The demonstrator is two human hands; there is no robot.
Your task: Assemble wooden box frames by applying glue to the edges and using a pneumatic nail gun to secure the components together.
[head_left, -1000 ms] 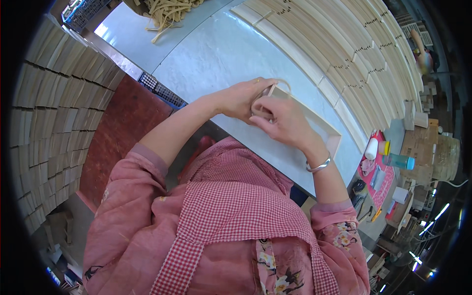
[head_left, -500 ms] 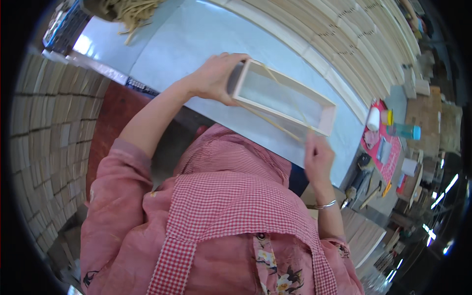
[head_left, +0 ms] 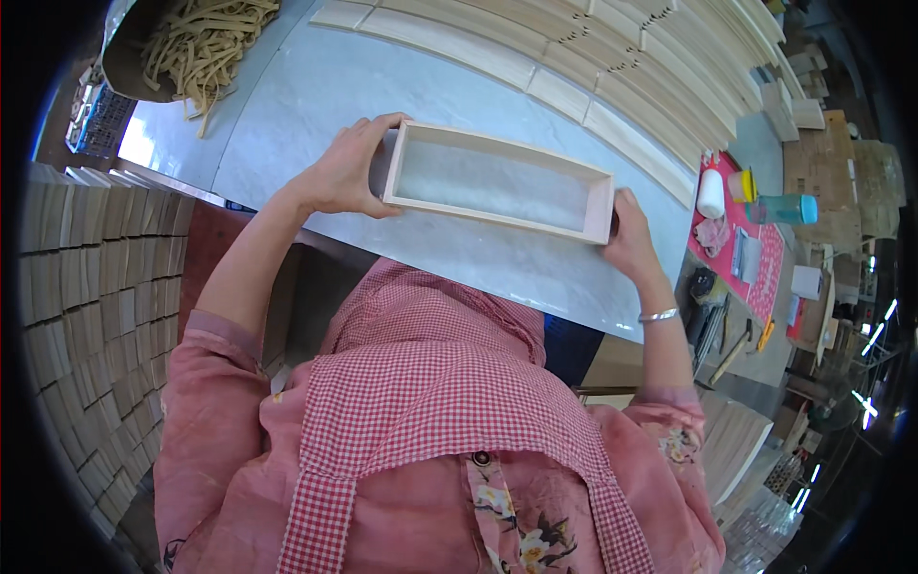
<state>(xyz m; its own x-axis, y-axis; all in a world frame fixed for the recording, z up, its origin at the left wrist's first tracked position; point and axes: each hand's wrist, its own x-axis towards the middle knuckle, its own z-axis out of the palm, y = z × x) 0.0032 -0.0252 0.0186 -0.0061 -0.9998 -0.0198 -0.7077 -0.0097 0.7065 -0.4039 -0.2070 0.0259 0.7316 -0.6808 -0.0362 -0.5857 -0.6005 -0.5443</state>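
A shallow pale wooden rectangular frame [head_left: 599, 207] is held over the blue-grey tabletop [head_left: 335, 86], which shows through its opening. My left hand [head_left: 342, 170] grips the left short end, thumb low and fingers over the far corner. At the opposite end, my right hand [head_left: 633, 239] holds the right short side, its fingers partly hidden behind the wood. No yellow band crosses the opening; whether one lies around the outer sides, I cannot tell.
Tan rubber bands [head_left: 210, 48] spill from a container at the far left. Rows of wooden strips [head_left: 622, 67] line the table's far side. Stacked wood pieces [head_left: 96, 268] stand at left. To the right are a white bottle [head_left: 710, 194], a teal bottle [head_left: 782, 209] and a hammer [head_left: 732, 356].
The yellow band stretched diagonally over the frame is no longer seen there. My right hand has moved up from below the near corner to the frame's right end. The frame has shifted left.
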